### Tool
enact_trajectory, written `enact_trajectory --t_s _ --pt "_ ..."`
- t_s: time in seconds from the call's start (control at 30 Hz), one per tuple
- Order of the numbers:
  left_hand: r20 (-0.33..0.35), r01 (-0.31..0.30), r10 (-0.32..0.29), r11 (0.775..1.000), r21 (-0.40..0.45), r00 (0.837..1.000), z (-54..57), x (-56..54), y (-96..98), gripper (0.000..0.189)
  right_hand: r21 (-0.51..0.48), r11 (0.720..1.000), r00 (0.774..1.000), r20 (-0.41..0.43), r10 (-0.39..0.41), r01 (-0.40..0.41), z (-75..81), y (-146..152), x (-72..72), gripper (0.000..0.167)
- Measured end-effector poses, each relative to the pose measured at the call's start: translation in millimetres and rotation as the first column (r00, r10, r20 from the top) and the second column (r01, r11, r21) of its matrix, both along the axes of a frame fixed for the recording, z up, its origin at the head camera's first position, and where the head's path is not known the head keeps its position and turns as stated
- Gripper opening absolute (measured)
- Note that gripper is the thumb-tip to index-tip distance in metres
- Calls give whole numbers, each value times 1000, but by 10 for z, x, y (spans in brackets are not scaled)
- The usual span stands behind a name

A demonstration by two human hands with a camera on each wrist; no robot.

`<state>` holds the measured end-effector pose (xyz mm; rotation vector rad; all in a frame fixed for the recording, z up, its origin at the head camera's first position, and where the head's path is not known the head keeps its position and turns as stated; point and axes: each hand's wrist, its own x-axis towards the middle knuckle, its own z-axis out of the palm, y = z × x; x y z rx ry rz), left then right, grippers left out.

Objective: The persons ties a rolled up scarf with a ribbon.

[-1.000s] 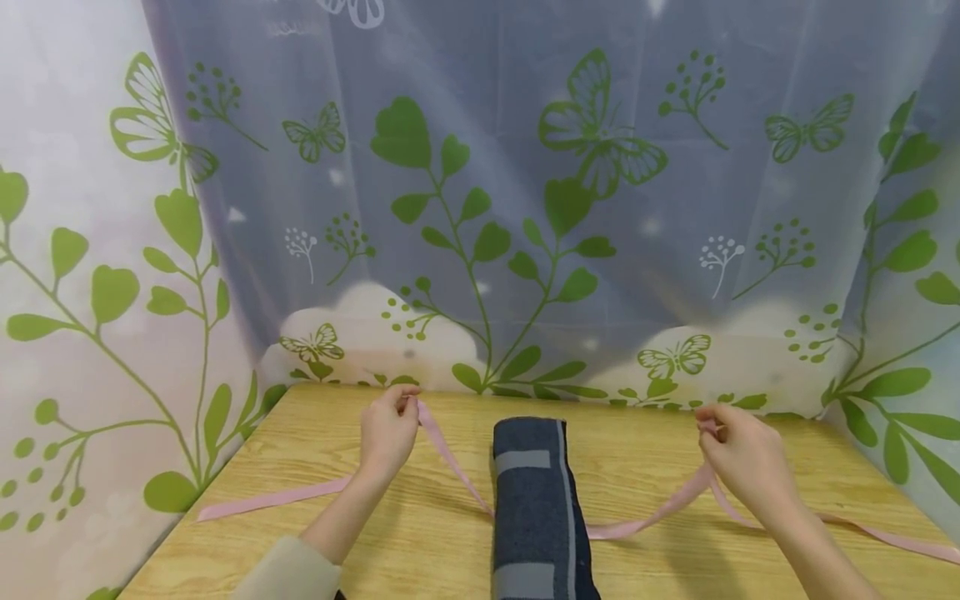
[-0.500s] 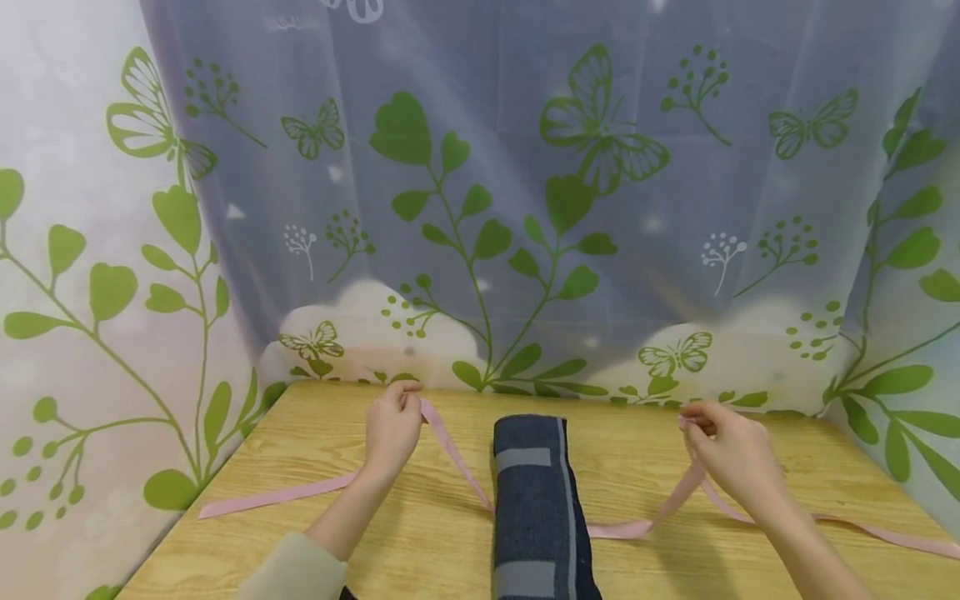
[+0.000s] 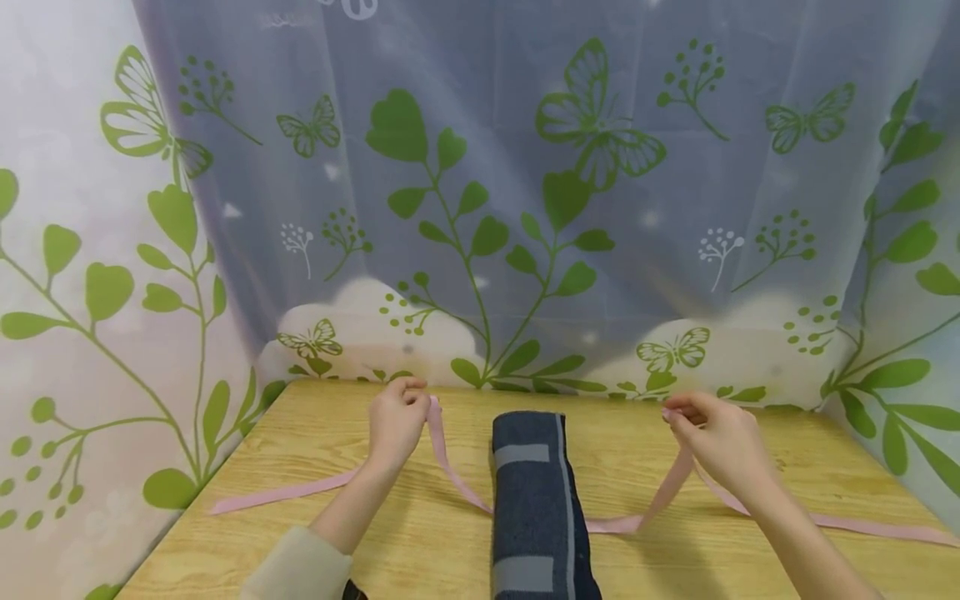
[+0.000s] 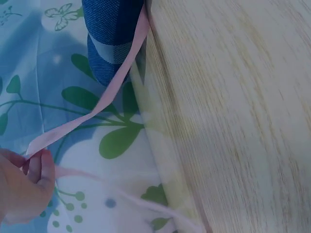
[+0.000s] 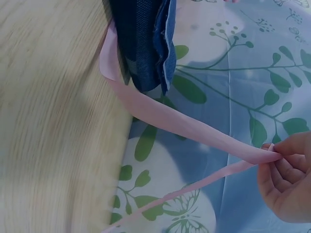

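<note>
A rolled dark blue denim cloth (image 3: 528, 500) with grey stripes lies lengthwise on the table. Beneath it runs a pink ribbon (image 3: 459, 492), coming out on both sides. To the left of the roll, my left hand (image 3: 396, 425) pinches the ribbon and lifts it off the wood; the tail trails left behind the forearm. On the other side my right hand (image 3: 720, 442) pinches the ribbon between thumb and fingers, its tail running to the right edge. Each wrist view shows the ribbon rising from under the roll (image 4: 109, 34) to the pinching fingers. The roll's near end is cut off.
The wood-grain table (image 3: 420, 550) carries the roll and ribbon. Behind it hangs a blue-grey curtain (image 3: 300, 192) printed with green leaves and butterflies, and similar printed cloth (image 3: 67, 275) borders the left and right sides.
My right hand has moved left toward the roll, with its ribbon stretch drawn along. My left hand has shifted slightly right and keeps its pinch. The roll stays in place.
</note>
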<state>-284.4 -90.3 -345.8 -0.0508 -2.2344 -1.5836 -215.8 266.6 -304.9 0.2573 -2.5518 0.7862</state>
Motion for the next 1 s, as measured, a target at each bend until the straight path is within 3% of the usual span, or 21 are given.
enact_trajectory --t_s 0.2,0.33,0.6,1.0 --pt "6 22 -22 1000 13 1000 24 6 17 17 -4 1000 1000 -4 13 -14 44 -65 -3 18" --pt "17 38 -38 999 7 999 47 17 32 19 -1 1000 1000 -6 19 -19 57 -77 -6 17" --pt "5 128 -128 992 -7 992 73 31 78 27 14 999 999 25 43 -43 110 -147 -17 19" --pt "-5 175 -175 984 -17 985 139 61 149 27 41 997 998 -6 58 -58 119 -252 -34 19"
